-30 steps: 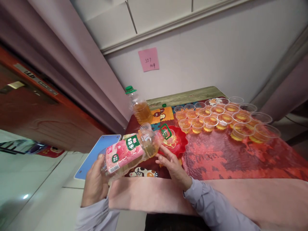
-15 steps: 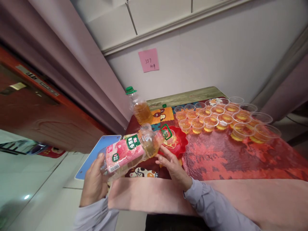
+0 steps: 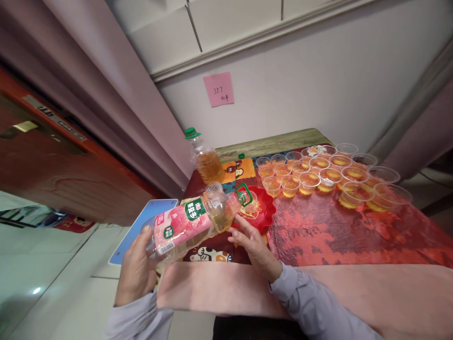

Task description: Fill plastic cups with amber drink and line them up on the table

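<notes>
My left hand (image 3: pixel 136 267) is wrapped around the base end of a clear juice bottle (image 3: pixel 182 226) with a pink and green label. The bottle is tilted, its neck toward the right and a green ring handle (image 3: pixel 244 195) around the neck. Pale liquid has run into the shoulder. Against the underside near the neck rest the stretched fingertips of my right hand (image 3: pixel 253 243). Under the neck sits a red scalloped dish (image 3: pixel 267 208) with a clear cup (image 3: pixel 250 203) in it, partly covered by the handle.
Rows of clear plastic cups (image 3: pixel 309 182) with amber liquid fill the table's back right. A second bottle (image 3: pixel 208 163) with a green cap stands at the back left, near a small clear cup (image 3: pixel 214 187). A loose green cap (image 3: pixel 241 156) lies by the wall. A blue board (image 3: pixel 141 222) sits left.
Almost nothing differs. Both hands and the tilted bottle keep nearly the same place, with a very slight shift to the left.
</notes>
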Demonstrator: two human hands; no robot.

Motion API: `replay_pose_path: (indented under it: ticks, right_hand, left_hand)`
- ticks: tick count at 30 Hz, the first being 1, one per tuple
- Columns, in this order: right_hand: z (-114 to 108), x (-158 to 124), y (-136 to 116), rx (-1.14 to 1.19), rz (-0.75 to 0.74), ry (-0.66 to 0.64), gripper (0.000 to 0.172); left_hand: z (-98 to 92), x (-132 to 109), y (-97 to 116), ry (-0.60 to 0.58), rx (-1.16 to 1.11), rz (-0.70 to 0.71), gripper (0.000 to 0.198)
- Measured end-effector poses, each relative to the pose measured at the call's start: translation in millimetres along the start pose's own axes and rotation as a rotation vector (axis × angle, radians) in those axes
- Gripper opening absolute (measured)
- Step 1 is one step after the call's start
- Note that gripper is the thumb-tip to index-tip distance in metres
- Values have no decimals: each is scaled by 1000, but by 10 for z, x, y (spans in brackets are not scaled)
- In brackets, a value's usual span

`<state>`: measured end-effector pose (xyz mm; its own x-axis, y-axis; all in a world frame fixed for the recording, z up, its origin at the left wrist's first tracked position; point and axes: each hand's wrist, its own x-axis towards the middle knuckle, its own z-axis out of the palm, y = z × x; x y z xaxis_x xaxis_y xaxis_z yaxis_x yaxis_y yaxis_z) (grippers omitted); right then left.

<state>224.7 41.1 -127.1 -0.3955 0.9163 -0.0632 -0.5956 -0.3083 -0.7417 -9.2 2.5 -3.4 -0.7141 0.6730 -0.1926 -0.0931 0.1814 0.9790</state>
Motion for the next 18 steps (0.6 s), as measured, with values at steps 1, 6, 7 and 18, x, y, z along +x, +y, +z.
replay_pose_path:
  ticks: [1, 6, 7, 18]
  right_hand:
    - [-5, 0, 5, -5, 3, 1, 84]
    - [-31, 15, 50, -20, 17, 20, 87]
    - [-34, 17, 55, -21, 17, 20, 86]
    - [-12, 10, 23, -23, 11, -7, 84]
  left_hand:
    - [-1, -2, 2, 6, 0, 1, 60]
    - [-9, 13, -6, 9, 10, 10, 58]
    - [-11, 15, -8, 10, 13, 11, 57]
    - [5, -23, 18, 0, 18, 10, 59]
